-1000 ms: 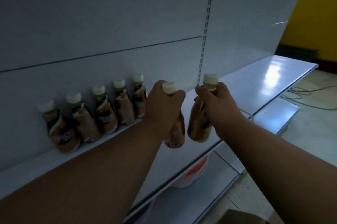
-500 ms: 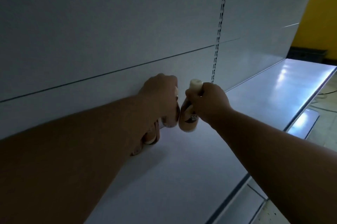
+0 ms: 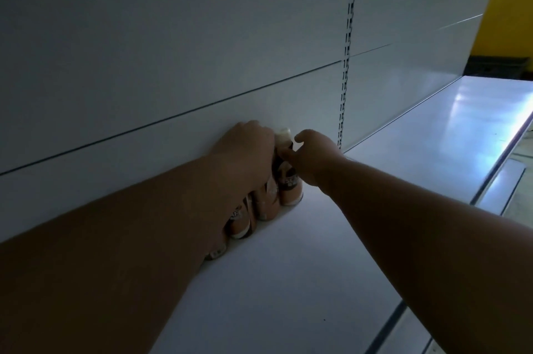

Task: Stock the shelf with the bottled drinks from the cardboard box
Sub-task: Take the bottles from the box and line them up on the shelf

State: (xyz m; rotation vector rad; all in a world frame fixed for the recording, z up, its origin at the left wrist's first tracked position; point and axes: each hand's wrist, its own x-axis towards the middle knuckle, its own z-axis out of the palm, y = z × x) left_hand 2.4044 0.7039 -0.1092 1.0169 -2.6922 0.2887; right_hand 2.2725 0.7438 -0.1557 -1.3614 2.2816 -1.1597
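Observation:
A row of brown bottled drinks with cream caps stands at the back of the white shelf (image 3: 288,281), against the back panel. My left hand (image 3: 245,151) is closed over the top of one bottle (image 3: 266,205) in the row, and my forearm hides most of the bottles further left; only the base of one (image 3: 240,222) shows. The rightmost bottle (image 3: 290,186) stands upright on the shelf. My right hand (image 3: 314,157) is beside it with the thumb lifted and the fingers spread, fingertips just touching its neck. The cardboard box is out of view.
A slotted metal upright (image 3: 347,65) runs down the back panel just right of the bottles. The shelf continues to the right, bright with reflected light (image 3: 461,123). A lower shelf edge (image 3: 499,192) sticks out below at the right. A yellow wall (image 3: 507,7) lies beyond.
Both hands carried a bottle each from the front of the shelf to the back, next to the row. The right-hand bottle now stands on the shelf and my right fingers have loosened.

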